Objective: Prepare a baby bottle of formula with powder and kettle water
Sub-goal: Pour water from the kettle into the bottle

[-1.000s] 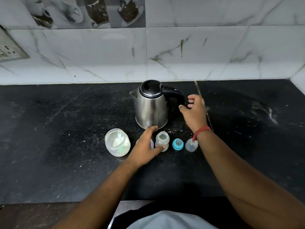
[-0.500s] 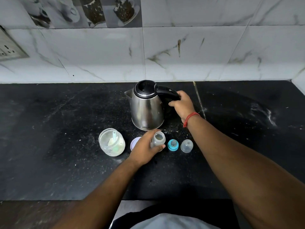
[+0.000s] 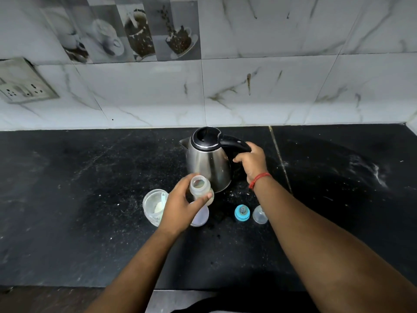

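A steel kettle (image 3: pixel 208 164) with a black lid stands on the black counter (image 3: pixel 90 188), spout to the left. My right hand (image 3: pixel 251 161) grips its black handle. My left hand (image 3: pixel 180 205) holds the small open baby bottle (image 3: pixel 199 188), lifted off the counter in front of the kettle; some powder lies at its bottom. To the left stands a clear powder container (image 3: pixel 154 206) with a scoop in it. A blue nipple ring (image 3: pixel 242 213) and a clear cap (image 3: pixel 260 214) lie to the right.
A pale round lid (image 3: pixel 200 216) lies on the counter under my left hand. A marble-tiled wall (image 3: pixel 270 91) rises behind the counter, with a socket plate (image 3: pixel 21 83) at the far left. The counter's front edge runs just before my body.
My right hand closed round the kettle handle. My left hand took the bottle and raised it off the counter toward the kettle. The camera tilted up slightly.
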`<state>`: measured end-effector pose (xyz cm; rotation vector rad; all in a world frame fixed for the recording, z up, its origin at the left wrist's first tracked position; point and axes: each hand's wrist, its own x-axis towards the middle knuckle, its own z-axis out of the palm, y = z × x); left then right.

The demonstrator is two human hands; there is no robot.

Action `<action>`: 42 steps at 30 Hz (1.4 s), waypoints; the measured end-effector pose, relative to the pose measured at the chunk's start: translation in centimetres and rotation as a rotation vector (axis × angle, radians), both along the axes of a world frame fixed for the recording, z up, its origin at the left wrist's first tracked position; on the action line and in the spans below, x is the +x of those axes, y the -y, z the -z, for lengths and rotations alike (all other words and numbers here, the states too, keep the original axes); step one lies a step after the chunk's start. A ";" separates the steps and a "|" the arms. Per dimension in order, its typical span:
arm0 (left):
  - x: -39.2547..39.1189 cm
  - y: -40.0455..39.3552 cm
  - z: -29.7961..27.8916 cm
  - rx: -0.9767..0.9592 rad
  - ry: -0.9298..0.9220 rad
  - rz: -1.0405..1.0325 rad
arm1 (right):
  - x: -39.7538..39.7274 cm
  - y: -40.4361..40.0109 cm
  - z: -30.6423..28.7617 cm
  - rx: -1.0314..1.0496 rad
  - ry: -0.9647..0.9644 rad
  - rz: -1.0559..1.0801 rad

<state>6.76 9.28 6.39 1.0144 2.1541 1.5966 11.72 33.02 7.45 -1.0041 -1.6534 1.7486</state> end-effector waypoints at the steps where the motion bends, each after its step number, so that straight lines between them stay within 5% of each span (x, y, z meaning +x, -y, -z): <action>1: -0.3 0.2 -0.4 0.019 -0.009 -0.010 | 0.0 0.1 0.0 -0.006 -0.016 0.022; 20: -5.6 -0.7 -4.8 0.070 -0.140 -0.097 | 6.1 1.6 -8.9 0.042 -0.326 0.265; 42: -4.5 1.6 -3.8 -0.002 -0.249 -0.076 | 9.2 5.3 -12.4 0.313 -0.077 0.148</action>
